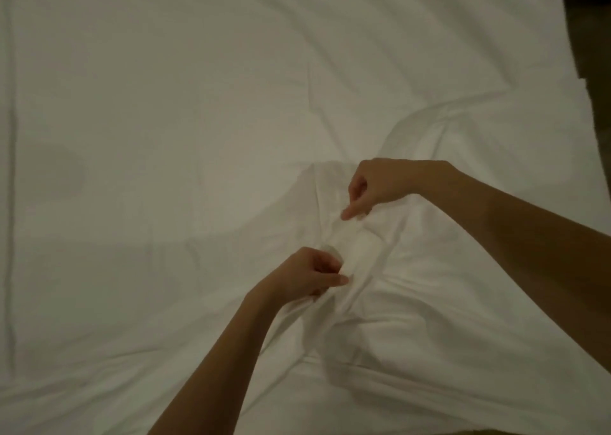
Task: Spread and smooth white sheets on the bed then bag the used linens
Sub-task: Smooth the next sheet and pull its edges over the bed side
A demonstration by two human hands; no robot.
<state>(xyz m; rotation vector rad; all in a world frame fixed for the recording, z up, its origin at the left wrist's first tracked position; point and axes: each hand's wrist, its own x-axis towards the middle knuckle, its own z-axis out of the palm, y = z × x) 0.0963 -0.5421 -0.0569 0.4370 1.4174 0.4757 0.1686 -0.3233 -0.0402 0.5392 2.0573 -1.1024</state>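
- White sheet (198, 104) covers bed; bunched ridge runs near-to-far between hands.
- Left hand (310, 274) clenches ridge's near end; right hand (373, 186) pinches far end. Left nearer; pull apart lengthwise.

The bed (591, 110) is covered almost edge to edge by a white sheet (198, 104), lying flat at the far side and bunched into radiating creases near the middle.

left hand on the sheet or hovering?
Touching. The head view shows the left hand with fingers curled into a bunched fold of the white sheet, gripping it.
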